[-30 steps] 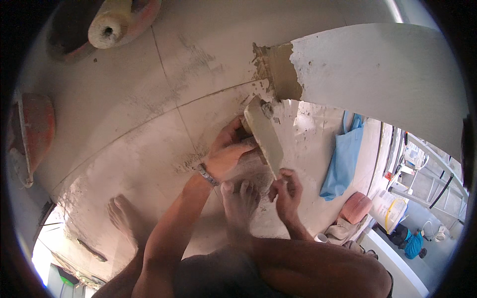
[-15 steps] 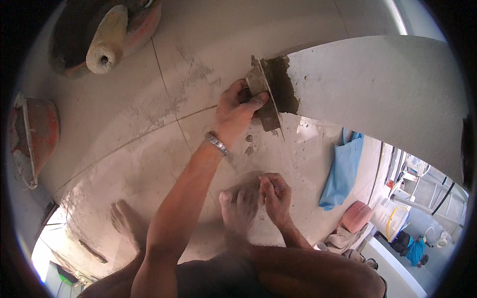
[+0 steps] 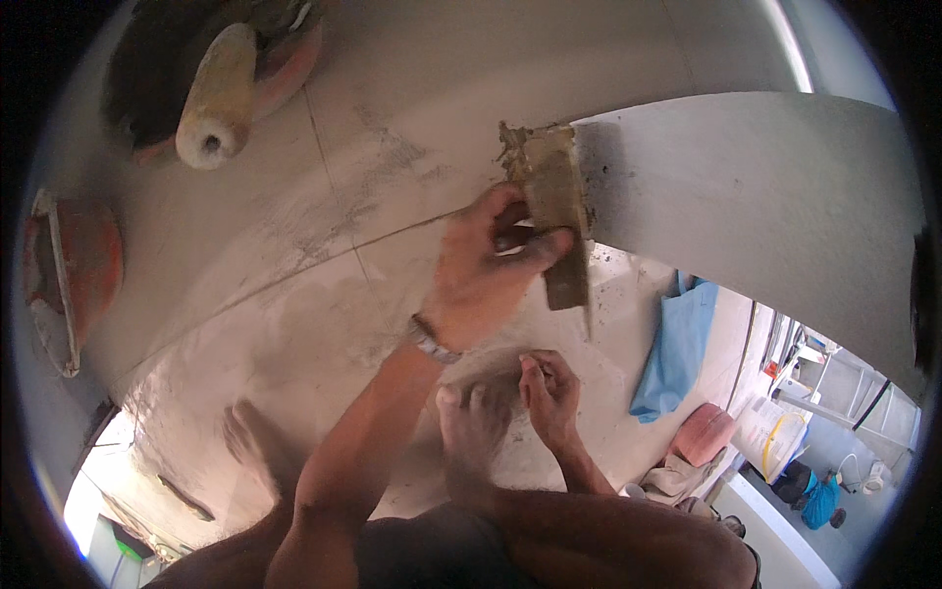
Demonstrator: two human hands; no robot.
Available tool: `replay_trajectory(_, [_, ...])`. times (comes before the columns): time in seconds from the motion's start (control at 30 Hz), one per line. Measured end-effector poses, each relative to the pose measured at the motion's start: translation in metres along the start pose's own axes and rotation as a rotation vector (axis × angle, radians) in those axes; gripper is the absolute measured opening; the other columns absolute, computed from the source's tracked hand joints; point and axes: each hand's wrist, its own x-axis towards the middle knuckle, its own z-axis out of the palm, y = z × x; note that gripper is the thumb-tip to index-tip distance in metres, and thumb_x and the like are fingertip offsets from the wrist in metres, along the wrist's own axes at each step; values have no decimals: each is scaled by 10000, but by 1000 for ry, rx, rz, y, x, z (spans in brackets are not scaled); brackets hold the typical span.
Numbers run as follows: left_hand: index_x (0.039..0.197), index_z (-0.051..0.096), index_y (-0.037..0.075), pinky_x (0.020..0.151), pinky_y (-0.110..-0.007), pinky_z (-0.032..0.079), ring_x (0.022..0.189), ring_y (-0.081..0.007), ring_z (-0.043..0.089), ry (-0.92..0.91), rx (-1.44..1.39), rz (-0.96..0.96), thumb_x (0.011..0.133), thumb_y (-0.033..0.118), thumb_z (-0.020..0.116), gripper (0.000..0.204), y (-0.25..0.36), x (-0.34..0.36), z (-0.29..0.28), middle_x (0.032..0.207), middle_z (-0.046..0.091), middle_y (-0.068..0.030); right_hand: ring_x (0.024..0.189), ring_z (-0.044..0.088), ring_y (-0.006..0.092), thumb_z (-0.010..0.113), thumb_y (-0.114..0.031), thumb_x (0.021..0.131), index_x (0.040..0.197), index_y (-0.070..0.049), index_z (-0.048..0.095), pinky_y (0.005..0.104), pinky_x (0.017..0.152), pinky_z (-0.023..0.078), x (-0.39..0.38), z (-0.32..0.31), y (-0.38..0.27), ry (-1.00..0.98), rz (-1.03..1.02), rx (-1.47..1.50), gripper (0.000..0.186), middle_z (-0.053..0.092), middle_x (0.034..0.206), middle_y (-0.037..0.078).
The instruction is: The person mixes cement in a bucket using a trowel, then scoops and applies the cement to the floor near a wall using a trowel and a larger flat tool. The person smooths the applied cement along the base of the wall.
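Note:
My left hand, with a metal watch on the wrist, is closed around a mortar-smeared plastering trowel. Its blade lies at the left end of a long grey cement-coated surface. Beside the blade, that surface has a darker, damp-looking band. Wet mortar clings along the trowel's upper edge. Lower down, by my bare foot, my right hand has its fingers curled together. Whatever may be within them is hidden.
A dark basin with a paint roller across it stands upper left, a red bucket below. A blue cloth bag lies right of my hands. Beyond are a white bucket and a person in blue.
My left hand and the trowel have shifted right and slightly down. The blade, nearly edge-on before, now shows its broad side and covers part of the dark patch. My right hand barely moved.

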Motion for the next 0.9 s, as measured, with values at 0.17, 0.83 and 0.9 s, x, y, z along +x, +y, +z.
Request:
replay_trajectory(0.17, [1172, 582, -59, 768, -283, 580, 919, -157, 693, 64, -103, -114, 871, 74, 740, 365, -2, 19, -26, 1060, 716, -141, 538, 466, 45, 581, -166, 1015, 1007, 2, 612, 217, 469, 366, 4, 1, 8, 27, -33, -64, 170, 545, 680, -13])
replay_trajectory(0.83, [1150, 632, -38, 727, -272, 580, 845, -122, 686, 114, 19, -70, 859, 130, 767, 362, -9, 46, 0, 1003, 732, -104, 476, 463, 60, 575, -158, 1018, 1005, 16, 597, 231, 409, 352, 8, 2, 2, 3, 56, 6, 176, 540, 660, 1])
replay_trajectory(0.9, [1183, 612, -34, 736, -273, 585, 861, -130, 691, 33, -124, -106, 867, 100, 758, 373, 4, 32, 5, 1028, 729, -100, 474, 461, 62, 572, -151, 1018, 1005, 16, 597, 233, 407, 350, 7, -2, 4, 2, 44, 10, 169, 538, 658, 1])
